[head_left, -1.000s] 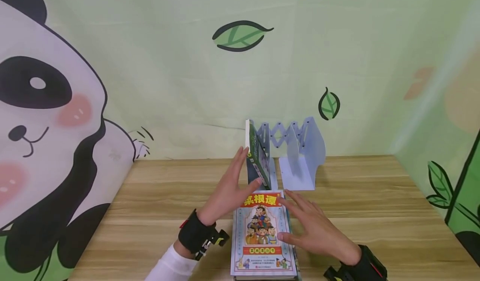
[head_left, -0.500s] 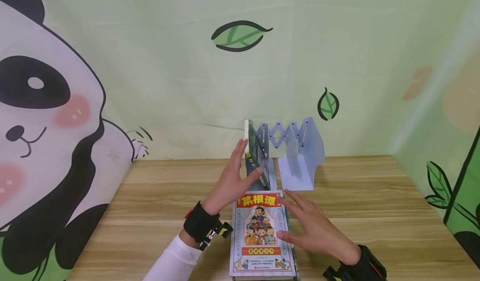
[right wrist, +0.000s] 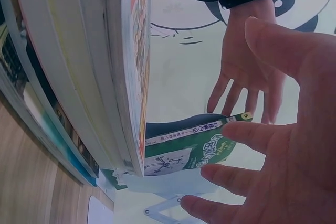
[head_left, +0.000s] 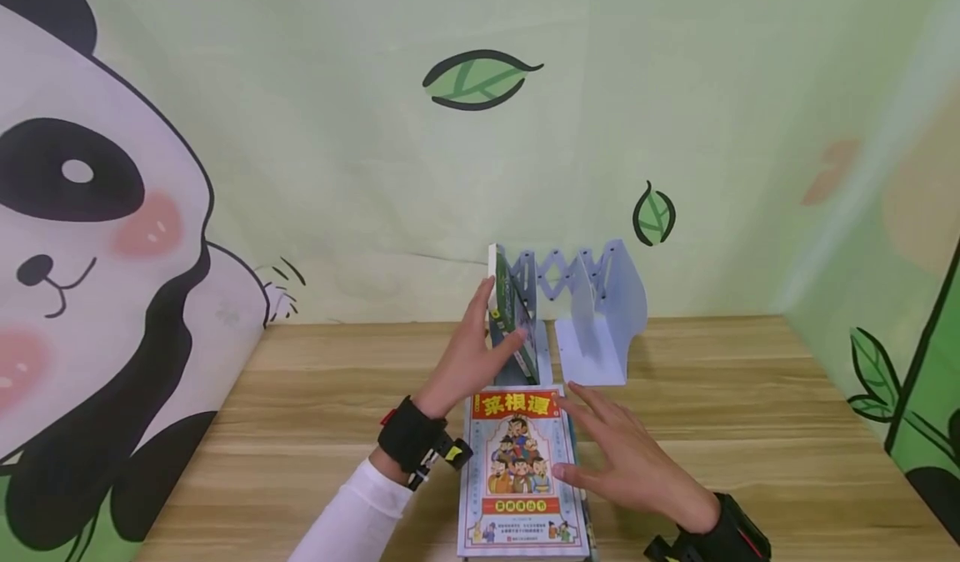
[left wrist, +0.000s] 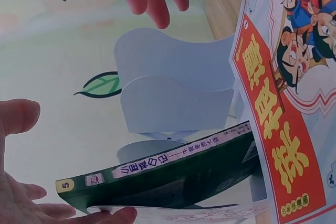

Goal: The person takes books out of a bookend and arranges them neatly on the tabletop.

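Observation:
In the head view a green book stands tilted in the left part of a pale blue expandable bookend. My left hand is beside it, fingers straight and thumb spread apart; in the left wrist view its fingertips lie right at the book's far outer side. A pink-and-white spine strip shows on the green book. Nearer me lies a stack of books, topped by a cartoon-covered book with a red title band. My right hand is held along the stack's right side, fingers spread, holding nothing.
The stack's page edges show several thick books in the right wrist view. A wooden table carries everything. Behind it hangs a pale green backdrop with a printed panda and leaves. Black camera bands wrap both wrists.
My left hand has moved slightly forward and right, bringing its fingers up along the green book's left edge. The right hand and the stack stay put.

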Tool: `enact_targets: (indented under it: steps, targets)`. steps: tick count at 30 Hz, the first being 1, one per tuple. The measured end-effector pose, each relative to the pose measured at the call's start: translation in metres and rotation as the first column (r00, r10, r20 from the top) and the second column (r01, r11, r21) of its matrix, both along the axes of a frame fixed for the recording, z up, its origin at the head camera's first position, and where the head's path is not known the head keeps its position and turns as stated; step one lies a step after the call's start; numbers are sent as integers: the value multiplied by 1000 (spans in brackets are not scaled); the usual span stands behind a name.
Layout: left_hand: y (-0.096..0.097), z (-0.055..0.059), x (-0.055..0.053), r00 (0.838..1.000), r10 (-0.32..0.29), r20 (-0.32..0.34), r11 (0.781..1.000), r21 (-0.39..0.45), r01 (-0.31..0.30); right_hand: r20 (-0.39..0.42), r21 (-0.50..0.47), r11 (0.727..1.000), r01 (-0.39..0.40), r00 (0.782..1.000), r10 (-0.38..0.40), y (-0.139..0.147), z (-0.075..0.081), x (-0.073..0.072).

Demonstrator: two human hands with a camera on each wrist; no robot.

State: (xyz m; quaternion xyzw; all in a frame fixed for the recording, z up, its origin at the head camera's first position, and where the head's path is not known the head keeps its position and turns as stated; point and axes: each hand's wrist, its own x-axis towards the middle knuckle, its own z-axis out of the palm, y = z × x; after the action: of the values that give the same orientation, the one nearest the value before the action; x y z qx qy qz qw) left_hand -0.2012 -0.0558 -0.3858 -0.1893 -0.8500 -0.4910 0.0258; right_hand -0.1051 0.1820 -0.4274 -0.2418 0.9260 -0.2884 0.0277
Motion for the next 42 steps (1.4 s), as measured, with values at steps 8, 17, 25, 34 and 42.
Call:
enact_targets:
  steps: [8, 17, 25, 34, 42]
  targets:
    - [3, -1, -3, 999, 20, 35, 999, 26, -21, -26, -6, 1000, 3, 1000, -3, 2, 1, 1]
    - [1, -2, -7, 997, 67, 50, 998, 18, -68, -67, -19, 1000, 13, 998, -15, 4, 1, 2]
    - [0, -4, -12, 991, 133, 19, 991, -23, -132, -77, -26, 999, 19, 997, -21, 5, 1, 2]
    - [2, -4, -16, 991, 129, -38, 991, -32, -130, -101, -19, 1000, 24, 995, -26, 7, 1, 1]
    - [5, -5, -17, 990, 139, -37, 989, -54, -140, -115, -10, 1000, 18, 993, -20, 10, 0, 0]
